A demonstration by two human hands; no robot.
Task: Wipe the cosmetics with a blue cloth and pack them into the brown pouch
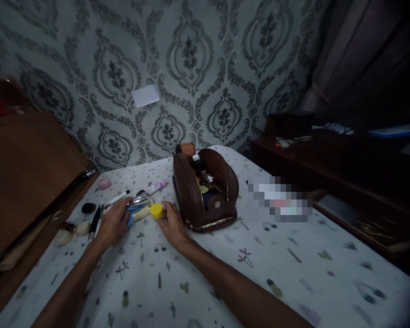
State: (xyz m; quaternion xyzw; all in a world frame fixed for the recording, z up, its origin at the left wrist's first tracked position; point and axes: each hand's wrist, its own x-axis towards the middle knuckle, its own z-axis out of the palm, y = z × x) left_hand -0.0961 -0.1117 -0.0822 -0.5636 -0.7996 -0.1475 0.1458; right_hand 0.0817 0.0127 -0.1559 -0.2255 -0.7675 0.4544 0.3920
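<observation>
My right hand [175,228] curls its finger and thumb around a small container with a round yellow lid [156,210], low over the bedsheet. Beside it my left hand [114,221] rests on a cluster of small toiletries, its fingers and thumb apart. Its fingertips reach a silver-capped bottle [140,199], and its thumb is near a blue item [132,215] and a pale yellow tube [141,214]. Just right of my hands stands a brown toiletry bag [205,191], unzipped, with a white-capped dark bottle [198,164] and other small things inside.
A pink tube [156,186], a pink round item [104,183], a black round item [88,208] and small jars [84,228] lie leftward. A brown wooden panel [30,168] borders the left. At right are a blurred-out object [280,199] and dark furniture [294,168].
</observation>
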